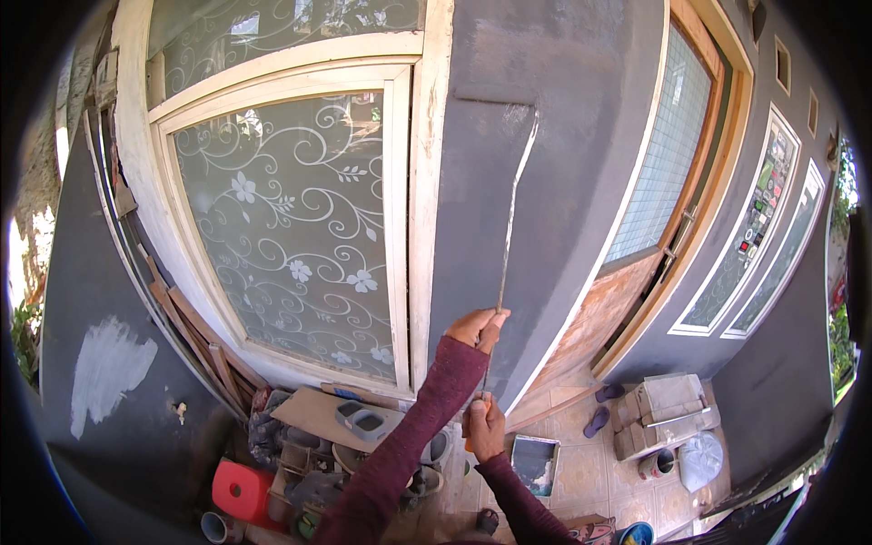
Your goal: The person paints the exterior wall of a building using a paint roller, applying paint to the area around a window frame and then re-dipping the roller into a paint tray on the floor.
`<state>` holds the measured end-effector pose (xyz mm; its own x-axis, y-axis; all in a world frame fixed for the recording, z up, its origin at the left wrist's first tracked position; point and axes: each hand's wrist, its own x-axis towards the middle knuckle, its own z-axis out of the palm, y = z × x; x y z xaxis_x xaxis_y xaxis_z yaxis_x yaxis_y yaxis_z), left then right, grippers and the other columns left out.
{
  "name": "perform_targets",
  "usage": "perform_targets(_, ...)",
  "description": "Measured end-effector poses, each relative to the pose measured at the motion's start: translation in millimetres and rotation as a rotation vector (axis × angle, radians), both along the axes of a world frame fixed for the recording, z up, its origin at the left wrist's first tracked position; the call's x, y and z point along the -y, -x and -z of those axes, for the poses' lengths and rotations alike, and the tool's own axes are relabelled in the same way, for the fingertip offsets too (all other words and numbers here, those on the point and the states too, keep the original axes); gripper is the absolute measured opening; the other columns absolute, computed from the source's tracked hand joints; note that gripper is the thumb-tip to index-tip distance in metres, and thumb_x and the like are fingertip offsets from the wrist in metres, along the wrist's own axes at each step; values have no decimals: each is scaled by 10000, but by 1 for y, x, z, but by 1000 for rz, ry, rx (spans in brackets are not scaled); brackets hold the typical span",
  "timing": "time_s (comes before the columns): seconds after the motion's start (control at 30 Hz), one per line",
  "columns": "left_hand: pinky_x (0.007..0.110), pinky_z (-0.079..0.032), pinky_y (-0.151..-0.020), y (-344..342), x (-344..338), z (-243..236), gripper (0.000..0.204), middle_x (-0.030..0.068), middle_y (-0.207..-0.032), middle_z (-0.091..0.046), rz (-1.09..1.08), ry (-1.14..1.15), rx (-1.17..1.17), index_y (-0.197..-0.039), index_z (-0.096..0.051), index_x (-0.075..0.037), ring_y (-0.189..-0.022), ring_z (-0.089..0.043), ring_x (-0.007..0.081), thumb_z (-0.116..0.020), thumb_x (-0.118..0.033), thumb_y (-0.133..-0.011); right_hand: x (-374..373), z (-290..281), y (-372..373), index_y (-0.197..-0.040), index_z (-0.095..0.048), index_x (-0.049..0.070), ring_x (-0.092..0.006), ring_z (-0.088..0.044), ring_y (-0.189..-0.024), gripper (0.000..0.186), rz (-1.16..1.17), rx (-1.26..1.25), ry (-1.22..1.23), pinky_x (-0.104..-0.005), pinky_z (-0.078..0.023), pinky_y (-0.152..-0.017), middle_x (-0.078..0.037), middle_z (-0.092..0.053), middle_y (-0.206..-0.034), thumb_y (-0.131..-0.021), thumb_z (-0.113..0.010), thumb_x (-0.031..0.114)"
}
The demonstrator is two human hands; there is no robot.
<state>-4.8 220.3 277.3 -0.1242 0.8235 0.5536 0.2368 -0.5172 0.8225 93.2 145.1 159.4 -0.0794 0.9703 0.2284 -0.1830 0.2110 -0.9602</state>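
Observation:
A paint roller (pixel 495 94) with a long thin metal rod lies against the dark grey wall (pixel 563 182) between the window and the door. White paint smears run along the upper bend of its rod. My left hand (pixel 479 329) is closed around the rod partway up, its arm in a maroon sleeve. Lower down, my right hand (pixel 486 427) grips the roller's orange handle, which is partly hidden by the fingers. The wall around the roller looks patchy, with lighter and darker grey areas.
A white-framed window (pixel 282 236) borders the wall on the left; a wooden door (pixel 636 209) stands on the right. On the tiled floor are a paint tray (pixel 536 450), stacked boxes (pixel 661 400), slippers (pixel 597 421) and a plastic bag (pixel 701 461). A red stool (pixel 242 493) stands lower left.

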Motion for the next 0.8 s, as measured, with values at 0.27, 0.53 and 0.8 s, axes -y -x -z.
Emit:
perform_targets(0.27,254,-436,-584,7,-7,-89,335,4,-672,-536,4,-16,-68,-1103,-706,-99,-618,-502,82,-535,-359,-980,-14,-84,2,-916,-505,41,-81,-458,-451,372,53,101,-68,-226,-379,-411,-15,-488,-606,-1009,-445,396)
perform_targets(0.53,256,-399,-536,21,-16,-156,333,-3,-649,-512,-33,-67,-67,-1069,-716,-103,-582,-468,77,-536,-363,-968,-26,-142,23,-973,-542,24,-75,-469,-454,361,0,19,-99,-229,-374,-412,-11,-497,-593,-997,-484,380)
perform_targets(0.8,299,-429,-568,19,5,-46,291,56,-688,-567,-19,-25,4,-1085,-681,-36,-598,-513,142,-528,-261,-983,-10,-36,24,-979,-545,-1,-78,-489,-463,316,27,97,-6,-247,-384,-428,-8,-510,-563,-981,-520,315)
